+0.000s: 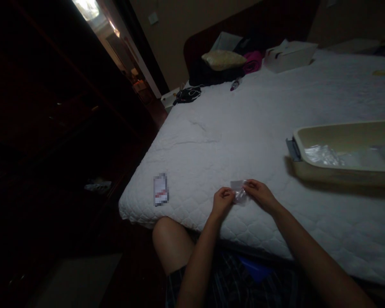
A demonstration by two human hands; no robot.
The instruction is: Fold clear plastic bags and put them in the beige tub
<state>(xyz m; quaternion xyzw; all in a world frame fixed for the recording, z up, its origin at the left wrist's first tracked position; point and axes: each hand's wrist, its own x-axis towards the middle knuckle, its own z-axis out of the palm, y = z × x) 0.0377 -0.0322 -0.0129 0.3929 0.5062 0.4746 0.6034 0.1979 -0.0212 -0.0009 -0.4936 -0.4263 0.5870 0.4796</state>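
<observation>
Between my two hands is a small clear plastic bag (240, 196), held just above the white quilted bed cover (224, 141). My left hand (223, 201) pinches the bag's left side between thumb and fingers. On its upper right side, my right hand (259, 194) grips it the same way. Whether anything lies inside the bag is too blurred to make out. To the right of my hands stands a cream plastic bin (343, 173) with a grey side latch (293, 149); clear plastic bags (324, 155) lie in it.
A phone-shaped object (161, 190), blurred out, lies near the bed's left corner. Farther back are a yellowish pillow (223, 60), dark cloth, a pink roll (253, 63) and a white box (290, 56). My knee (171, 237) is against the near bed edge.
</observation>
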